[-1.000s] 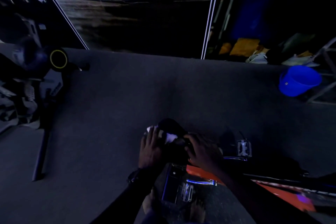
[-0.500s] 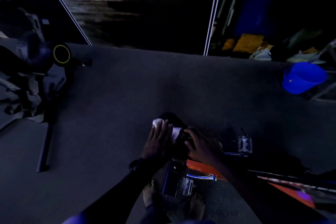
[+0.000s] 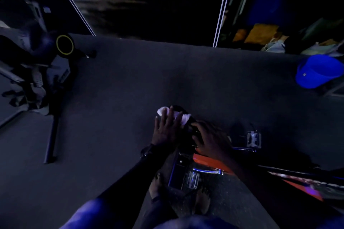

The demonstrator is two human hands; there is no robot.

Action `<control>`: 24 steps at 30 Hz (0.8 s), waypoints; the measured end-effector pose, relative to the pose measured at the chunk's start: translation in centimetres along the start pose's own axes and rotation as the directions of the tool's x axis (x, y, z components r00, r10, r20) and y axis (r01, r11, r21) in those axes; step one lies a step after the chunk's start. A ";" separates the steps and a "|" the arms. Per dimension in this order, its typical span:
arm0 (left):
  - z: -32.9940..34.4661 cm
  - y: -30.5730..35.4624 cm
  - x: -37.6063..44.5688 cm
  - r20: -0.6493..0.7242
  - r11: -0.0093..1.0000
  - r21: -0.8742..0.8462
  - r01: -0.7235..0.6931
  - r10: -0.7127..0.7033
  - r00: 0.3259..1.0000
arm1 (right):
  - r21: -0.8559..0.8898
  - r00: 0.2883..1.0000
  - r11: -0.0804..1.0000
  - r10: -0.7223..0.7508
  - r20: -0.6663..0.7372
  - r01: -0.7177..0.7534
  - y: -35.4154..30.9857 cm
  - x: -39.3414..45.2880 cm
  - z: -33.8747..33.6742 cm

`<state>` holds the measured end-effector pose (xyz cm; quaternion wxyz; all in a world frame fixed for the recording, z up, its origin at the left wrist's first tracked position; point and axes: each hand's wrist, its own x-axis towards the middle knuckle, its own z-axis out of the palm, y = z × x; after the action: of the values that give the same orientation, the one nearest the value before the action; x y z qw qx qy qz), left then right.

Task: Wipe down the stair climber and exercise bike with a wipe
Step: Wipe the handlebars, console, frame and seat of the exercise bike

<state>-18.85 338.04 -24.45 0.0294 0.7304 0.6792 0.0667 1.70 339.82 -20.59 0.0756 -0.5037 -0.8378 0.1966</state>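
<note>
**Left hand presses wipe on bike seat, right hand steadies it**

Grey carpet [image 3: 130, 98] fills most of the view, dim lighting throughout. Along its far edge a glass panel [image 3: 149, 5] with white frame strips; past the far right corner a cluttered pile of yellow and pale things [image 3: 270, 41], too dark to name.

Stair climber [image 3: 37, 65] stands at the left edge of the carpet, dark body with a yellow ring on it, a black base bar running toward the near side. Well apart from the hands.

Exercise bike [image 3: 214, 161] at the near right of the carpet, orange frame bar running off to the right edge, shiny pedals either side (one near the feet, one on the far side). Its black seat [image 3: 188, 128] sits at the top end, between both hands.

Blue bucket [image 3: 316, 72] tilted at the right edge of the carpet, well apart from the bike.

Two bare feet [image 3: 156, 186] on the carpet just beside the bike's near pedal.

Left hand [image 3: 166, 128], dark sleeve and a wrist band, lies flat with fingers straight and slightly spread, pressing on the white wipe [image 3: 175, 115]. The wipe is on the far left part of the seat, bunched, sticking out past the fingertips on both sides.

Right hand [image 3: 210, 139] rests on the right side of the seat, fingers curled over its edge, touching it; how firm the grip is cannot be told.
</note>
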 end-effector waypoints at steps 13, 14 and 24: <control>0.5 -1.3 -2.0 -0.108 0.989 -0.091 -0.116 0.106 0.988 | 0.063 0.992 0.995 0.077 0.100 -0.083 0.9 0.5 0.1; 0.4 -1.0 -0.9 -0.086 0.990 -0.118 -0.075 0.065 0.994 | 0.065 0.992 0.995 0.068 0.109 -0.076 0.9 0.5 0.1; 0.9 -3.0 -4.7 -0.113 0.938 0.040 -0.345 0.348 0.931 | 0.150 0.977 0.982 0.088 0.193 -0.118 2.9 1.2 -1.9</control>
<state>-21.96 333.66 -26.03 -0.0301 0.8336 0.5409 0.1077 4.14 342.54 -20.12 0.0275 -0.5183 -0.7953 0.3132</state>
